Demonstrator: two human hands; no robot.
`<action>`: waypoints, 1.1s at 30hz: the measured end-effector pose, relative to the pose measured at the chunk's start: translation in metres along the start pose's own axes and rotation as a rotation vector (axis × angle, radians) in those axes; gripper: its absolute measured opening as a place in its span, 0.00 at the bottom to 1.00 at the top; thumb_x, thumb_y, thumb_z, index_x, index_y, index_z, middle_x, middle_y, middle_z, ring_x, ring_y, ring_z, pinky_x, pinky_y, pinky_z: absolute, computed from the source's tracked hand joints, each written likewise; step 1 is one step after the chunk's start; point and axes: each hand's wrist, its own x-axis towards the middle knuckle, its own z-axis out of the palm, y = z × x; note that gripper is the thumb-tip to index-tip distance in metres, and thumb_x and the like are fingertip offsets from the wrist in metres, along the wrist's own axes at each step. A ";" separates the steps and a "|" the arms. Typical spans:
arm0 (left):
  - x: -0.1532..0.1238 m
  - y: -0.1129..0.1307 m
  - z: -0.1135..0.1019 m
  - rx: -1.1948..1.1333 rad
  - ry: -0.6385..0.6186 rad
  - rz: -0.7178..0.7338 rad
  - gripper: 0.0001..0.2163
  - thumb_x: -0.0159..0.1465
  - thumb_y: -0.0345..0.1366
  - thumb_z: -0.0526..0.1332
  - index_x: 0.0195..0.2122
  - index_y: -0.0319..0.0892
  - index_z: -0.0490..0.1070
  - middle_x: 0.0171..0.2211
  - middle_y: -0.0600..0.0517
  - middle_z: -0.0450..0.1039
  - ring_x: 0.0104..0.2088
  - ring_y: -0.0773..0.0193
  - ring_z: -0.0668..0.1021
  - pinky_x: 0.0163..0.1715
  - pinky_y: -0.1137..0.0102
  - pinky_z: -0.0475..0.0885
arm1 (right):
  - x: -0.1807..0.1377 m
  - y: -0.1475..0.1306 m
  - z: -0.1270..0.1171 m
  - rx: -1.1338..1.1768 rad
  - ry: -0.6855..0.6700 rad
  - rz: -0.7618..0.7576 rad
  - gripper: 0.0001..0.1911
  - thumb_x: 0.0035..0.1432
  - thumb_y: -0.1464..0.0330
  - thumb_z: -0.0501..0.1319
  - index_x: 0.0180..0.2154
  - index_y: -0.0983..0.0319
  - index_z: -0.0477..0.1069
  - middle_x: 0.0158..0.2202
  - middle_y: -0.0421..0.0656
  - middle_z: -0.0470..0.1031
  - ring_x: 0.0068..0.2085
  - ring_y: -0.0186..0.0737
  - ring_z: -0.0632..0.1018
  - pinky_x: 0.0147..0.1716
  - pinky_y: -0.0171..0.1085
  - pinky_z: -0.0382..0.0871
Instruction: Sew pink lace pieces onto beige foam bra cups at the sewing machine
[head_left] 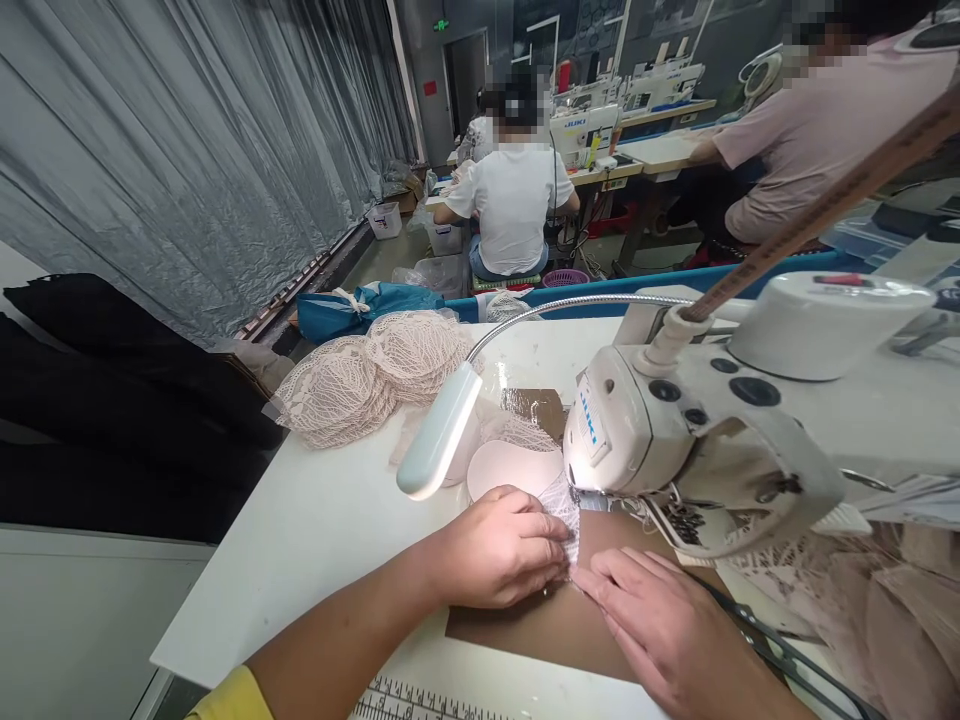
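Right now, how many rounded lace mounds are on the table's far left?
2: the left mound, near the edge of the table, and the right mound beside it, beyond the lamp. Lower layers are partly hidden.

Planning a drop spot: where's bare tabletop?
Bare: white tabletop between the lace cup stacks, left forearm and its left edge. Crowded: around the left hand and right hand at the lace, beneath the sewing machine, and right, by piled fabric.

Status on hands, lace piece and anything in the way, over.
Left hand on white lace. Right hand at its near end. Lace runs up to sewing machine. Lamp beyond left hand, touching neither.
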 end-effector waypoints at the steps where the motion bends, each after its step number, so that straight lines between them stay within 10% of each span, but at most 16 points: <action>1: 0.002 0.001 0.002 0.025 0.012 -0.042 0.13 0.70 0.38 0.51 0.46 0.41 0.72 0.52 0.49 0.72 0.44 0.60 0.71 0.47 0.65 0.64 | 0.001 -0.001 -0.002 -0.003 0.007 -0.009 0.17 0.55 0.80 0.49 0.39 0.58 0.71 0.29 0.41 0.71 0.30 0.39 0.69 0.29 0.36 0.56; 33: 0.013 -0.010 0.004 0.118 0.020 -0.073 0.15 0.70 0.36 0.50 0.54 0.43 0.67 0.54 0.47 0.70 0.46 0.57 0.69 0.46 0.62 0.63 | 0.005 0.012 0.010 -0.476 0.100 0.070 0.23 0.54 0.80 0.51 0.47 0.59 0.75 0.40 0.44 0.79 0.31 0.38 0.75 0.31 0.37 0.64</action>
